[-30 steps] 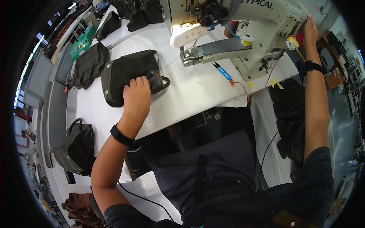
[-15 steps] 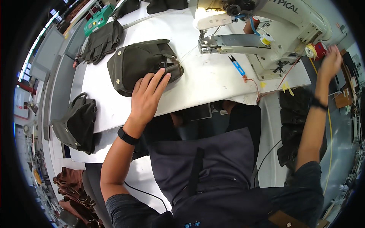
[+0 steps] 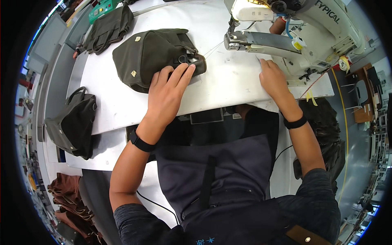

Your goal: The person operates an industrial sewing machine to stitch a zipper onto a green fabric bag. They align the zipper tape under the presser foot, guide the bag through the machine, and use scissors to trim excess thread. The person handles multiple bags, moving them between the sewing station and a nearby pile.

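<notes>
My left hand (image 3: 166,92) rests on the near right part of an olive bag (image 3: 130,57), fingers slightly apart beside its metal ring and zipped end; its thumb is hidden. Fine threads run from the bag toward the needle area of a white sewing machine (image 3: 335,32) with a long narrow arm (image 3: 269,41). My right hand (image 3: 271,79) is closed just below that arm, on the thread snips (image 3: 259,58), whose metal tip shows past my fingers while the rest is hidden.
A folded olive bag (image 3: 107,30) lies at the back left, another (image 3: 71,124) at the near left. A green device (image 3: 102,10) stands behind. Brown leather pieces (image 3: 69,192) lie lower left, dark bags (image 3: 318,130) at the right. The white tabletop (image 3: 106,102) has a front edge before my body.
My right hand has come down from the machine's right end and closed over the blue snips. The bag appears shifted slightly, with my left hand still on it.
</notes>
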`<state>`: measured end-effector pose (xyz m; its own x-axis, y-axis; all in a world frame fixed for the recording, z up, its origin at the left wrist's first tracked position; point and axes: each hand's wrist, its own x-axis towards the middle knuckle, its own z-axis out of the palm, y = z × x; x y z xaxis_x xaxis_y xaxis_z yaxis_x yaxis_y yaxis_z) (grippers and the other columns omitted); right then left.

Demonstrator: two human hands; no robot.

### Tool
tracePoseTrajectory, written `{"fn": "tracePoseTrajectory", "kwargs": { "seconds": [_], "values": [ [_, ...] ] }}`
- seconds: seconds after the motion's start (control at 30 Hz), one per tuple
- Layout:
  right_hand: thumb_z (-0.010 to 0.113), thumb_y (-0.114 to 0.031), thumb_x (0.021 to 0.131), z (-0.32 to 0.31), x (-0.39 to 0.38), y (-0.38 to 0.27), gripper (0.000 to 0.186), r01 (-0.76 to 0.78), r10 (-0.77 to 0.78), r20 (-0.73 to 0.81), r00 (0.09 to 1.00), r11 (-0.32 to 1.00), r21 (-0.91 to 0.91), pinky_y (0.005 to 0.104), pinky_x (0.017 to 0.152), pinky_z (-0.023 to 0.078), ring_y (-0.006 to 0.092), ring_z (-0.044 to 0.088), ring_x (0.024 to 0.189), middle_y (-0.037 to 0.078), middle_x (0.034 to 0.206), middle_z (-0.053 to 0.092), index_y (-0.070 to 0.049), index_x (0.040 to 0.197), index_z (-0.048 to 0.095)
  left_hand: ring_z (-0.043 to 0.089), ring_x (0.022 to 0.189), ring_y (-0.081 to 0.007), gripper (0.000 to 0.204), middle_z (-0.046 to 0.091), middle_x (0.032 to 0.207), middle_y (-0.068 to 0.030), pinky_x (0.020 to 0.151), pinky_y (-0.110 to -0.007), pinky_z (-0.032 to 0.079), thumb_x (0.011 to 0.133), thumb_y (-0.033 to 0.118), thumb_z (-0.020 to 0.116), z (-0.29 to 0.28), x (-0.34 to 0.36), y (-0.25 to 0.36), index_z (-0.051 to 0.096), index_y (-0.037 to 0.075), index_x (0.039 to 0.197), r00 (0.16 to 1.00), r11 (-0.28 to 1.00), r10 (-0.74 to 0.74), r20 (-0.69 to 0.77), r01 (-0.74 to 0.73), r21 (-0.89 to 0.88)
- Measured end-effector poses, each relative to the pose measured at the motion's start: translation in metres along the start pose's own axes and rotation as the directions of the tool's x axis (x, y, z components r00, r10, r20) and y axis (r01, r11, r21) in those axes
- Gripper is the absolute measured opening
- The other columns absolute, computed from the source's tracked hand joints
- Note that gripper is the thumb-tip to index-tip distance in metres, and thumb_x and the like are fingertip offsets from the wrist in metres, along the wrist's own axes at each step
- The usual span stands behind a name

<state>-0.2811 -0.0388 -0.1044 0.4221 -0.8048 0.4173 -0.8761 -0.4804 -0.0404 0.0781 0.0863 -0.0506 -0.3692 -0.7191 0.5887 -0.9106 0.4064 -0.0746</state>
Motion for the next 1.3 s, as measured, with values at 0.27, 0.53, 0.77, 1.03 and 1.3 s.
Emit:
{"fn": "tracePoseTrajectory", "kwargs": {
  "seconds": [0.27, 0.53, 0.77, 1.03, 1.3],
  "values": [
    [0.051, -0.014, 0.1, -0.048, 0.017, -0.087, 0.031, -0.585, 0.21, 0.555, 0.805, 0.129, 0.801, 0.0217, 0.054, 0.041, 0.0053, 0.051, 0.063, 0.002, 0.09, 0.064, 0.001, 0.122, 0.068, 0.06, 0.107, -0.0255, 0.056, 0.066, 0.132, -0.0017, 0.089, -0.04, 0.048, 0.083, -0.004, 0.063, 0.003, -0.003, 0.0, 0.067, 0.01, 0.137, 0.999, 0.999, -0.048, -0.015, 0.048, -0.009],
    [0.058, -0.029, 0.107, -0.049, 0.041, -0.147, 0.031, -0.59, 0.085, 0.585, 0.806, 0.044, 0.806, 0.0196, 0.048, 0.027, 0.0003, 0.037, 0.057, -0.01, 0.077, 0.048, -0.003, 0.115, 0.072, 0.06, 0.107, -0.0249, 0.057, 0.066, 0.131, -0.001, 0.088, -0.039, 0.047, 0.083, -0.002, 0.062, 0.005, 0.003, 0.001, 0.067, 0.01, 0.138, 0.998, 0.998, -0.057, -0.024, 0.056, -0.023],
    [0.065, -0.032, 0.106, -0.028, 0.045, -0.154, 0.031, -0.482, 0.15, 0.459, 0.875, 0.19, 0.856, 0.0199, 0.056, 0.032, -0.0002, 0.04, 0.063, -0.009, 0.074, 0.053, -0.003, 0.108, 0.076, 0.06, 0.107, -0.0252, 0.059, 0.066, 0.132, -0.001, 0.088, -0.04, 0.047, 0.083, -0.003, 0.062, 0.003, 0.0, 0.001, 0.066, 0.011, 0.14, 0.998, 0.998, -0.061, -0.001, 0.061, -0.003],
    [0.069, -0.034, 0.103, -0.022, 0.035, -0.151, 0.037, -0.223, 0.14, 0.184, 0.973, 0.36, 0.906, 0.0261, 0.063, 0.043, 0.0059, 0.048, 0.068, -0.002, 0.073, 0.06, 0.003, 0.099, 0.075, 0.06, 0.107, -0.0255, 0.057, 0.067, 0.131, -0.001, 0.089, -0.04, 0.047, 0.085, -0.003, 0.062, 0.002, -0.003, -0.002, 0.066, 0.012, 0.139, 0.998, 0.998, -0.065, -0.01, 0.065, -0.004],
    [0.071, -0.033, 0.103, -0.018, 0.037, -0.138, 0.036, -0.394, 0.164, 0.36, 0.918, 0.307, 0.866, 0.0226, 0.072, 0.045, 0.0042, 0.055, 0.08, -0.002, 0.087, 0.069, 0.002, 0.107, 0.076, 0.059, 0.109, -0.0281, 0.059, 0.065, 0.131, -0.0034, 0.092, -0.041, 0.047, 0.082, -0.004, 0.062, -0.002, -0.001, 0.002, 0.065, 0.009, 0.14, 0.998, 0.998, -0.058, 0.028, 0.058, -0.006]
  ]
}}
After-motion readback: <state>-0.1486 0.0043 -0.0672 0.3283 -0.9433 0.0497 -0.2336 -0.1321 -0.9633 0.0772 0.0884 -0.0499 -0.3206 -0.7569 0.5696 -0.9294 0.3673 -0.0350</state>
